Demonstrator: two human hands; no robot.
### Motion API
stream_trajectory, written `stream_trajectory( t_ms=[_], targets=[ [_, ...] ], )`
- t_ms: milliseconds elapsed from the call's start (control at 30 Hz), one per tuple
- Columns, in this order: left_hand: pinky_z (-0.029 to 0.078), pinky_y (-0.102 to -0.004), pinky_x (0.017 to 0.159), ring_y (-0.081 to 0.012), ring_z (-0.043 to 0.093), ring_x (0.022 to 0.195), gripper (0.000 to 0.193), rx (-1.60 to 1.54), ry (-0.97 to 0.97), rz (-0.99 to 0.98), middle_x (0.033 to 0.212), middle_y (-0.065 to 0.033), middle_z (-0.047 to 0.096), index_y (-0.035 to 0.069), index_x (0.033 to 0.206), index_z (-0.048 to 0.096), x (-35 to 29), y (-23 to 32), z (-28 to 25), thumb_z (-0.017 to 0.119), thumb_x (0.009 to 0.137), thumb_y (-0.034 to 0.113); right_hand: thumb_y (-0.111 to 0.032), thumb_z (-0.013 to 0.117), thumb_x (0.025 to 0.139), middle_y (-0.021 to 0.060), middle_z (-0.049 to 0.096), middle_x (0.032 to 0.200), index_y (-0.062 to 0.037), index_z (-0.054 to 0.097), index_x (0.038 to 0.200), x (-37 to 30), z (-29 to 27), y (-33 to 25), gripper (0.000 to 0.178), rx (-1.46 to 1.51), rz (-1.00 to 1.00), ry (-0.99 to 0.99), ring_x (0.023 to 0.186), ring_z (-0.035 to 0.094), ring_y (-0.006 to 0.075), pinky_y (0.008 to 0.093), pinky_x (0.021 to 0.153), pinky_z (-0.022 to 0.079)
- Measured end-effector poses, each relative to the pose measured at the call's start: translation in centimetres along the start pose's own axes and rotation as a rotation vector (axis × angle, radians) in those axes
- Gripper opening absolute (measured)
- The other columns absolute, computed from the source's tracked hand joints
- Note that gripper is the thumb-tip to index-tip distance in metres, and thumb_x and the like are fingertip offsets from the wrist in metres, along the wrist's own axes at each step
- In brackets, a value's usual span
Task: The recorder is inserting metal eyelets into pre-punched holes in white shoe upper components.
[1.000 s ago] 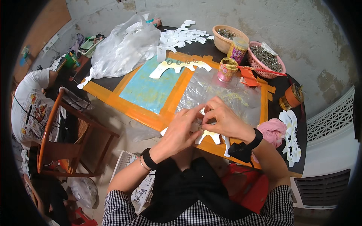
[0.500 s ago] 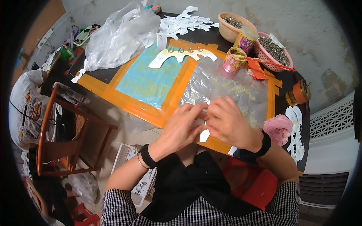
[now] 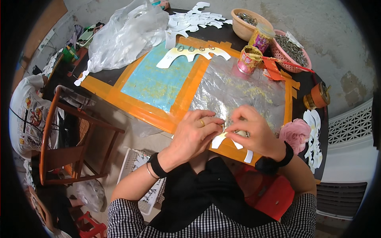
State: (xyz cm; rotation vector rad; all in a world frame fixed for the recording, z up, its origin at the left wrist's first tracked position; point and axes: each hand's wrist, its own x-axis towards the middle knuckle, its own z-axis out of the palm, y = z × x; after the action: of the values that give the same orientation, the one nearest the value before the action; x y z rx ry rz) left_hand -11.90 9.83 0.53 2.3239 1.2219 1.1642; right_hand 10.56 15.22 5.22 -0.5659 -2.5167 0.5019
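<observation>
A white scalloped cut-out piece (image 3: 219,139) lies at the table's near edge under my hands, with yellowish smears on it. My left hand (image 3: 194,131) is closed at its left end, fingers bent together over it. My right hand (image 3: 256,131) bends over its middle, thumb and forefinger drawn close; what may be between their tips is too small to make out. A metal ring (image 3: 242,133) shows beside the right thumb. Farther off, a similar white piece (image 3: 174,57) carries several metal rings (image 3: 191,49) along its yellow-smeared upper edge.
Orange tape (image 3: 184,93) frames a blue sheet (image 3: 151,85) and clear plastic film (image 3: 214,87). Behind stand an open smeared can (image 3: 249,63), a bowl (image 3: 238,29) and a pink basket (image 3: 278,49) of metal parts. A plastic bag (image 3: 123,39) sits back left; a pink cloth (image 3: 294,135) lies right.
My hands have parted: the right has shifted right and its fingers have loosened from the left's. More of the white piece between them now shows.
</observation>
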Motion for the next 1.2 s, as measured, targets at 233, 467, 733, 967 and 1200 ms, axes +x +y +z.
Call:
stream_trajectory(
  t_ms=[233,467,733,967,1200],
  targets=[
    [0.048,-0.0412,0.095,-0.0282,0.063,0.115,0.017,0.054,-0.004,-0.002,0.112,0.0,0.075,0.012,0.095,0.074,0.1,0.5,-0.1,0.079,0.08,0.007,-0.003,0.079,0.079,0.0074,0.058,0.097,-0.0058,0.076,0.101,0.8,-0.5,1.6,0.022,0.161,0.114,-0.044,0.089,0.06,0.0243,0.0332,0.074,0.049],
    [0.046,-0.0406,0.094,-0.0275,0.062,0.117,0.02,0.019,-0.003,-0.028,0.111,0.0013,0.075,0.013,0.097,0.075,-0.2,0.1,0.2,0.078,0.078,0.006,-0.012,0.075,0.08,0.007,0.057,0.097,-0.0085,0.075,0.091,2.0,-1.1,2.0,0.011,0.128,0.03,-0.187,0.095,0.059,0.0279,0.0405,0.086,0.046],
    [0.046,-0.0407,0.094,-0.0275,0.062,0.117,0.017,-0.002,0.012,-0.037,0.109,0.0009,0.075,0.012,0.095,0.075,-0.3,0.1,0.3,0.078,0.08,0.007,-0.014,0.075,0.081,0.0056,0.056,0.096,-0.009,0.073,0.087,2.9,-0.8,2.7,0.008,0.085,-0.046,-0.278,0.096,0.058,0.0268,0.0399,0.087,0.044],
    [0.048,-0.042,0.094,-0.0294,0.063,0.112,0.011,-0.057,0.051,-0.088,0.107,-0.0021,0.075,0.009,0.093,0.074,-0.3,0.3,0.3,0.078,0.082,0.007,-0.012,0.074,0.074,0.0043,0.057,0.093,-0.0056,0.067,0.081,3.2,-1.2,1.3,0.012,-0.125,-0.303,-0.222,0.096,0.058,0.0229,0.0381,0.088,0.044],
    [0.047,-0.0416,0.093,-0.0294,0.062,0.112,0.009,-0.056,0.062,-0.051,0.105,-0.0009,0.075,0.007,0.092,0.073,-0.2,0.1,0.3,0.075,0.084,0.008,-0.013,0.072,0.072,0.0024,0.058,0.095,-0.0068,0.063,0.084,2.0,-0.9,0.8,0.016,-0.325,-0.376,-0.173,0.098,0.06,0.0206,0.0385,0.089,0.047]
  ],
)
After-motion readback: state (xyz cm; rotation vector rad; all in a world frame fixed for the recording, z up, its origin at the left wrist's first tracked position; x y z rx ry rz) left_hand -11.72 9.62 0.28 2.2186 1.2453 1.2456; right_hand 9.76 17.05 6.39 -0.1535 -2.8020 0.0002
